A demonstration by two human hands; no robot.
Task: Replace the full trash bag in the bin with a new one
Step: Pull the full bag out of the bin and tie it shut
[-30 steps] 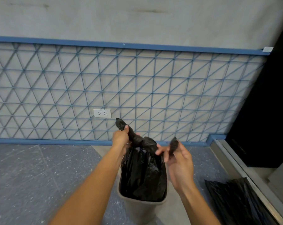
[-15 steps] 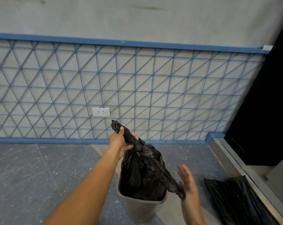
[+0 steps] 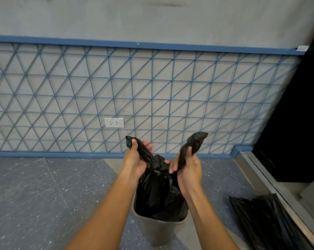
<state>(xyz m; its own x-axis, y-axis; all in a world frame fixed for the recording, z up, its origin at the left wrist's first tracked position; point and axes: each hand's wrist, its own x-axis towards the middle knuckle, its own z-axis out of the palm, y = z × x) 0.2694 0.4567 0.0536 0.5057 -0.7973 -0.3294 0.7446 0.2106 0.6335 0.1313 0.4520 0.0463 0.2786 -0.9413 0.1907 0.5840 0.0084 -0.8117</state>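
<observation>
A full black trash bag stands in a grey bin on the floor in front of me. Its top is gathered into a knot between my hands. My left hand grips the left tail of the bag, which sticks up past my thumb. My right hand grips the right tail, which rises above my fingers. A flat, unused black bag lies on the floor to the right of the bin.
A wall with a blue lattice panel and a white power outlet stands behind the bin. A dark doorway with a metal threshold lies to the right. Speckled grey floor spreads to the left.
My right hand had let go of the bag's right tail, which hung down; it now grips that tail again and holds it up. The left hand kept its hold.
</observation>
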